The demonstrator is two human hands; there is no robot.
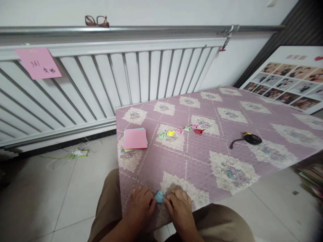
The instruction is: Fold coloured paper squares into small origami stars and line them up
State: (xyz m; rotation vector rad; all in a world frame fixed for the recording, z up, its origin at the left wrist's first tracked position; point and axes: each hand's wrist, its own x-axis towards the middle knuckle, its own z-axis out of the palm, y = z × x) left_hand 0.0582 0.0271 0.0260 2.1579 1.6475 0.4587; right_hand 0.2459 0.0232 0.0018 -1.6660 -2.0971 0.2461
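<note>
A small piece of folded light-blue paper (159,197) lies at the table's near edge, between my two hands. My left hand (141,203) is closed, its thumb and finger pinching the paper's left corner. From the other side my right hand (178,203) grips the right corner in the same way. Further back on the cloth sits a stack of coloured paper squares (135,138), pink on top. To its right runs a row of several small folded paper figures, among them a yellow one (171,133) and a red one (199,131).
A flowered purple tablecloth (196,158) covers the table. A coiled black cable (253,138) lies at the right, and a photo board (290,80) leans behind it. Beyond the table stands a white radiator (151,74). A power strip (79,153) is on the floor.
</note>
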